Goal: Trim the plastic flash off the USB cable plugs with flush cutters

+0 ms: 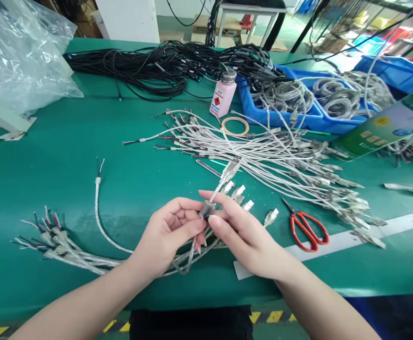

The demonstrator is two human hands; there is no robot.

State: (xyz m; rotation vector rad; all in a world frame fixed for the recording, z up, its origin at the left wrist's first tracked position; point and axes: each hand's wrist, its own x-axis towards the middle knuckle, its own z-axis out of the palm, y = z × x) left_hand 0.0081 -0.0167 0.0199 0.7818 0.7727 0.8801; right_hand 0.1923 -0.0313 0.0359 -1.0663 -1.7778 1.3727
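Fingers of both hands met on one silver cable just above the green table (pixel 68 156): my left hand (pixel 167 236) pinched narrowly from below and my right hand (pixel 243 233) closed thumb and forefinger on a small dark ferrite bead (pixel 206 209) on that silver cable (pixel 217 189), whose clear USB plug (pixel 231 166) pointed away from me. Under my palms lay a loose bundle of cables (pixel 96 259), their stripped ends (pixel 46 231) fanned out to my left and several connectors (pixel 243 196) just beyond my right fingers. Risk, as I judged it, lay in the grip being so small: the bead could slip from my fingertips, or the cable could snag on the bundle beneath and drag its neighbours out of order. Bare wire tips on the left might have caught a sleeve or bent if the bundle shifted. Red-handled scissors (pixel 307 229) lay near my right wrist with a white strip (pixel 351 238) beside them, close enough to be knocked. Further off, a large spread of grey cables (pixel 263 156) crossed the table, a pink dispenser bottle (pixel 223 94) and a tape ring (pixel 235 126) stood beyond it, black cable coils (pixel 156 66) and blue bins (pixel 284 113) lay behind, and a clear plastic bag (pixel 18 52) sat far left.
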